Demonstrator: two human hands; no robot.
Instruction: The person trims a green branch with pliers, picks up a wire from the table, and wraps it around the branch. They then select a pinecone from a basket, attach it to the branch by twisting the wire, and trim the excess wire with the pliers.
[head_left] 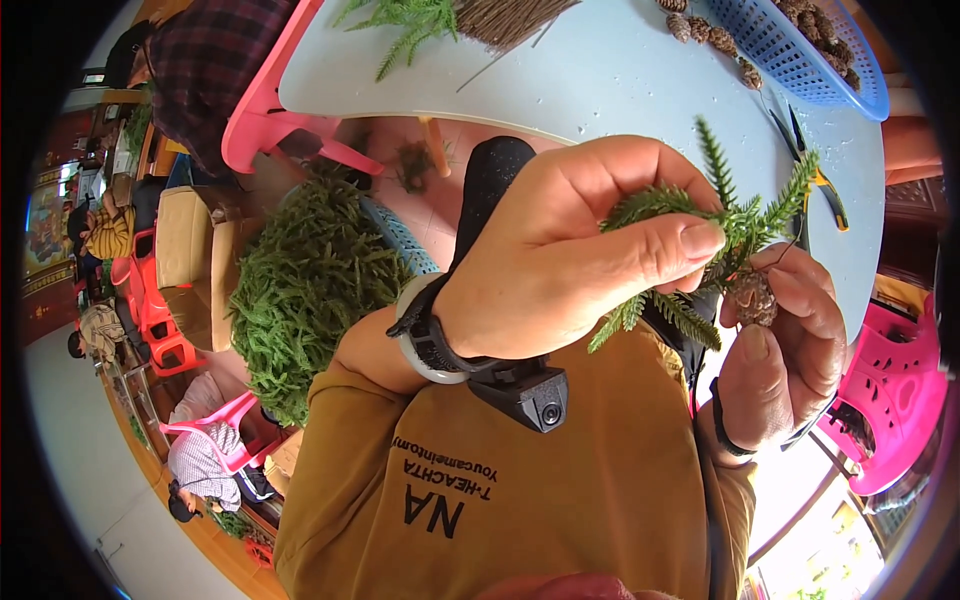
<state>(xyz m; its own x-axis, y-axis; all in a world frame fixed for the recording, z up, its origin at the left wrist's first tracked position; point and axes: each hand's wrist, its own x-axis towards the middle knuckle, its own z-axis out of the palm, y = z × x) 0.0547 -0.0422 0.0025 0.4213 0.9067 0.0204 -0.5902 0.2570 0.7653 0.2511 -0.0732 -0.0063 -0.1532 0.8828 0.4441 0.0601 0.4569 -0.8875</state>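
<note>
My left hand point(590, 240) is closed, pinching a green artificial pine sprig point(745, 225) between thumb and fingers. Its needled tips spread out above and below the grip. Against the right side of the sprig sits a small brown pine cone point(752, 298), which the thumb and fingers of my right hand point(785, 350) grip. A thin dark stem or wire shows near where cone and sprig meet; whether they are joined I cannot tell. Both hands are raised in front of my chest, at the near edge of the pale table point(620, 80).
Pliers point(822, 185) with yellow-black handles lie on the table beneath a blue basket point(860, 85) of pine cones. Loose cones point(705, 35), brown sticks point(505, 20) and green sprigs point(415, 25) lie farther off. At left stands a large heap of greenery point(310, 290) by a pink chair point(260, 110).
</note>
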